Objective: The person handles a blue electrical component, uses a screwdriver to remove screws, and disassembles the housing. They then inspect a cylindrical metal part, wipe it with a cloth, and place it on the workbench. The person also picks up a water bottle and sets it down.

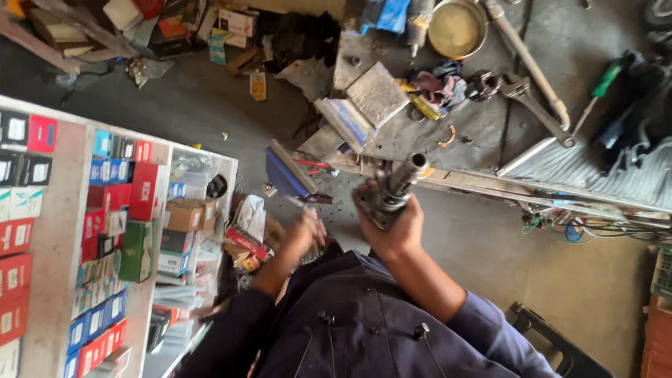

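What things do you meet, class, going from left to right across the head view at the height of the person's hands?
Shelf of coloured boxes → brown carton → left hand → right hand gripping a metal shaft part → tangled wires.

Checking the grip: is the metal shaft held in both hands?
No. Only the right hand grips the metal shaft; the left hand is apart from it, holding a small tool.

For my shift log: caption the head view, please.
Right hand grips a metal shaft part; left hand holds a small tool.
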